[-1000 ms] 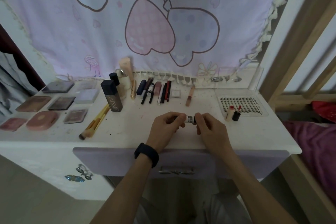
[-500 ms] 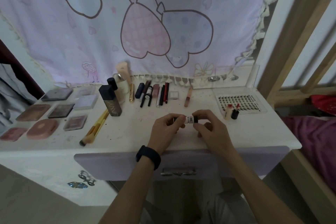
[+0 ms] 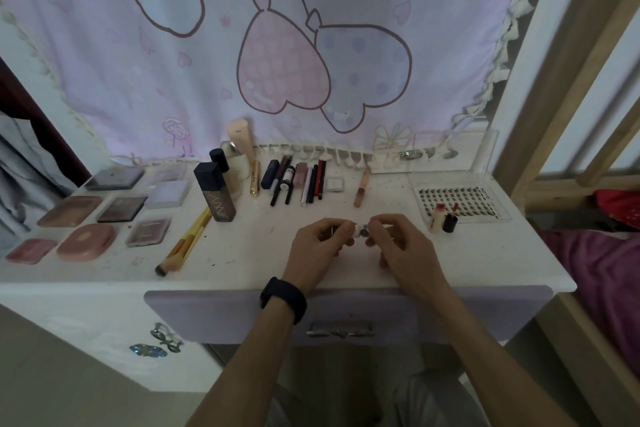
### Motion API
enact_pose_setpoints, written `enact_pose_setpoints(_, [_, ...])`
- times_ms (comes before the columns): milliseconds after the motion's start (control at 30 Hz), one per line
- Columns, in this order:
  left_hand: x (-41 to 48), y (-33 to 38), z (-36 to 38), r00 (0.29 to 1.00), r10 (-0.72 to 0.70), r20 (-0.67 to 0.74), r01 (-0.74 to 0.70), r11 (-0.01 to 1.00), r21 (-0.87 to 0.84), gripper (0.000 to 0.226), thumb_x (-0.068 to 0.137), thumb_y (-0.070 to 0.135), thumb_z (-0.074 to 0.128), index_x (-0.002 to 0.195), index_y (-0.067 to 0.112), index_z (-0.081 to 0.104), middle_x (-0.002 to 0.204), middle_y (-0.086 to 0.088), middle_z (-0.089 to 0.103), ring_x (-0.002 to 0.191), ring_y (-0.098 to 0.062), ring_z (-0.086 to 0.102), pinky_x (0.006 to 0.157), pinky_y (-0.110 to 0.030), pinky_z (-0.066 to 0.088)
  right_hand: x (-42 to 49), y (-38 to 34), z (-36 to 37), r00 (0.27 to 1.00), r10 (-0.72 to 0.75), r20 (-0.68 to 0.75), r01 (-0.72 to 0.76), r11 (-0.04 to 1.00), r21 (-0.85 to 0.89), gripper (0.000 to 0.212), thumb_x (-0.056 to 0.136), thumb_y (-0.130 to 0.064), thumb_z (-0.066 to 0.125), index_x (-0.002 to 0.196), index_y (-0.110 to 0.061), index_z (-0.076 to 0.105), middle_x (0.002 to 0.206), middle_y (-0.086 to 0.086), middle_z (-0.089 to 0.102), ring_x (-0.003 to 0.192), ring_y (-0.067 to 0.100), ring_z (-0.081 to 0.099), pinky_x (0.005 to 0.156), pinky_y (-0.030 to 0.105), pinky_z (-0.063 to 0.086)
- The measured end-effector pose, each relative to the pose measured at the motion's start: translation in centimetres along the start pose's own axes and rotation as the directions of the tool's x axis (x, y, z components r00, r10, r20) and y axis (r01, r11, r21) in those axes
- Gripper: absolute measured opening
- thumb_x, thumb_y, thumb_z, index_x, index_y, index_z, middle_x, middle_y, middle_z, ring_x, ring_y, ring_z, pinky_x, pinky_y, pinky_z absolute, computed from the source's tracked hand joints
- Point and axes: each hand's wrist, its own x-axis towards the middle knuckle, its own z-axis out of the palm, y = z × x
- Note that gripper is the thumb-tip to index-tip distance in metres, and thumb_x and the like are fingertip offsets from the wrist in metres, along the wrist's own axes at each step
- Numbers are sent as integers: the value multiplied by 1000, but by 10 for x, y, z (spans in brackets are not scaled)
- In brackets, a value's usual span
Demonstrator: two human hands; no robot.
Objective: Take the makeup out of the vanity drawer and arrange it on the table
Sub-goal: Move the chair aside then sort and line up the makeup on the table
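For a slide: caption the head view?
Left hand and right hand hold a small tube at the vanity table lined with makeup.

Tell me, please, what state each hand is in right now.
Left hand: closed, pinching one end of the small makeup tube.
Right hand: closed, pinching the other end of the same tube.

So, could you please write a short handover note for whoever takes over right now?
Left hand and right hand: both pinch one tube just above the table, near its front.
Done: palettes laid out left, bottle and pencils at the back, lash tray right.
Left: set the tube down in line. Drawer looks shut, so its contents are hidden.
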Motion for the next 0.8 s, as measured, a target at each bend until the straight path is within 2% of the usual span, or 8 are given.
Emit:
enact_pose_setpoints(67, [0,-1,0,1000,3,2,-3,1000,1,13,96,30,62,98,24,73,80,10,74,73,1,65,65,-12,50,1,2,2,1000,-6,-2,6,998,-58,21,96,-50,56,98,-31,65,78,-13,71,62,1,62,59,16,47])
enact_pose_setpoints(133, [0,-2,0,1000,6,3,-6,1000,4,15,96,28,62,101,20,74,80,8,74,74,1,65,65,-13,50,1,5,1,1000,-24,-9,23,999,-32,4,99,-34,60,98,-32,64,78,-14,70,65,4,63,59,17,49])
enact_pose_setpoints(233, [0,-1,1,1000,7,-5,-7,1000,-3,16,96,28,62,102,20,74,80,9,74,73,2,64,65,-12,49,-1,6,-1,999,-36,1,36,999,38,23,97,-17,63,108,-37,62,96,-18,68,64,14,65,63,23,55])
enact_pose_setpoints(333, [0,0,0,1000,0,-7,0,1000,-22,14,97,27,61,100,22,73,80,10,74,72,2,64,65,-12,50,-1,3,-2,999,-32,11,31,998,59,24,98,-31,63,121,-37,60,101,-18,69,64,14,68,63,23,56])
enact_pose_setpoints(400, [0,1,0,1000,-1,-5,1,1000,-17,13,96,27,61,100,23,73,80,11,74,73,3,64,66,-12,50,0,2,-1,1000,-15,9,14,999,28,18,97,-43,59,114,-36,61,90,-14,72,64,7,66,60,19,54])
enact_pose_setpoints(500, [-1,1,0,1000,2,-4,-2,1000,-13,12,97,27,61,99,23,73,79,13,74,72,3,64,65,-12,50,0,3,1,999,-32,-1,32,999,-10,6,100,-34,57,101,-32,63,80,-14,72,63,4,63,58,17,51])
enact_pose_setpoints(633, [-1,1,1,1000,0,-10,0,1000,-17,14,97,25,61,101,20,73,78,11,74,71,3,63,64,-12,49,-2,3,-1,999,-50,-10,50,996,69,19,100,-13,57,108,-30,62,96,-9,70,64,7,63,61,18,51])
enact_pose_setpoints(800, [0,2,0,1000,-17,-5,17,999,-34,13,98,24,59,98,24,72,76,12,73,71,4,64,65,-12,50,-2,2,1,997,-78,-21,78,997,22,9,100,-31,59,104,-39,61,86,-17,71,71,7,66,60,20,53])
